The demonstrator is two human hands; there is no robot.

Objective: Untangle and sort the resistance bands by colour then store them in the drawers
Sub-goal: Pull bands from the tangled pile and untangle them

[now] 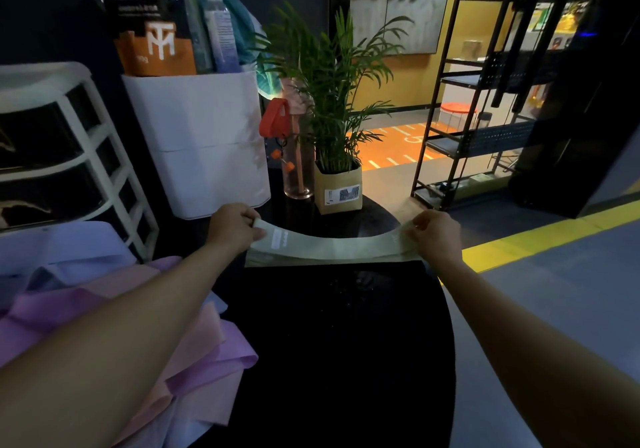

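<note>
Two hands, left [232, 226], right [437, 236], fingers pinching green band [332, 248] ends, stretched between

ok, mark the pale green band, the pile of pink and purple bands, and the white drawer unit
pale green resistance band [332, 245]: head view, flat middle stretch between the hands.
pile of pink and purple bands [194, 354]: head view, purple fold near its right edge.
white plastic drawer unit [104, 129]: head view, right front post.
</note>
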